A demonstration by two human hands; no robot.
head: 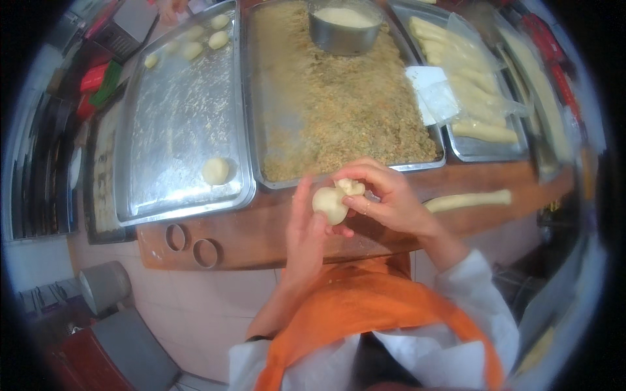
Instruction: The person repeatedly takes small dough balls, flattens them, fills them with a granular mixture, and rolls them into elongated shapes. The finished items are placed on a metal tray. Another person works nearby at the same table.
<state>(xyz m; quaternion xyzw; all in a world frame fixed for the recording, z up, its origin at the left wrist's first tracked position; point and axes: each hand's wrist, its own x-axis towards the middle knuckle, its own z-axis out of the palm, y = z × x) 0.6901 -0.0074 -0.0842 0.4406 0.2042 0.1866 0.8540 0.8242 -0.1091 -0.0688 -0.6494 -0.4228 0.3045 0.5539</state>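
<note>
My left hand (308, 229) cups a round ball of pale dough (329, 205) above the table's near edge. At the ball's upper right, the fingers and thumb of my right hand (384, 195) pinch a gathered knob of dough joined to it. Just beyond both hands lies a metal tray of crumbly brown filling (362, 112), with a metal bowl (345, 36) of pale contents standing in it. A dough ball (215, 171) rests near the front of the left metal tray (186, 215). To the right of my right hand, a dough strip (469, 200) lies on the wooden table.
Two metal rings (206, 253) lie at the table's front left. More dough balls (218, 40) sit at the left tray's far end, near another person's hand (168, 12). Plastic film partly covers dough rolls (484, 131) on the right tray; a white scraper (432, 95) overlaps its edge.
</note>
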